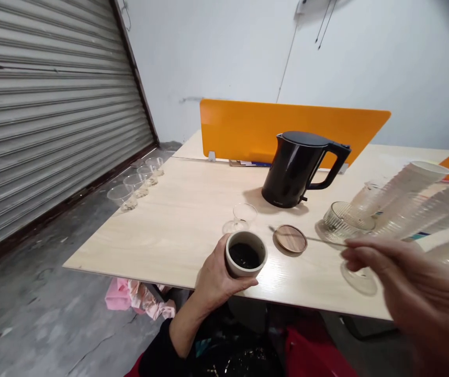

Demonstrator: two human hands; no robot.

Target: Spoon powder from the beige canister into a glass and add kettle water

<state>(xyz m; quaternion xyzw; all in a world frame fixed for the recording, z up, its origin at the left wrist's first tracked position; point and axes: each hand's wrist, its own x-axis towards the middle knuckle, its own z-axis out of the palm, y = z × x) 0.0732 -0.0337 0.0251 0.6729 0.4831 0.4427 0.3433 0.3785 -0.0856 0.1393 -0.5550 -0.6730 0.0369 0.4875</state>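
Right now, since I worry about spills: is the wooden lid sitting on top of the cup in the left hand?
No, the wooden lid lies flat on the table beside the open cup that the left hand grips.

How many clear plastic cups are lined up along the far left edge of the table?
4. The clear plastic cups sit in a row on the table's far left edge: nearest, second, third, farthest. Another clear glass stands apart, behind the left hand's cup.

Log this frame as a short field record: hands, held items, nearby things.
left hand: grips beige round jar of dark granules
right hand: pinches thin metal spoon
spoon bowl: over round wooden lid
behind jar: small clear glass
kettle: black electric kettle, upright
surface: pale wooden table
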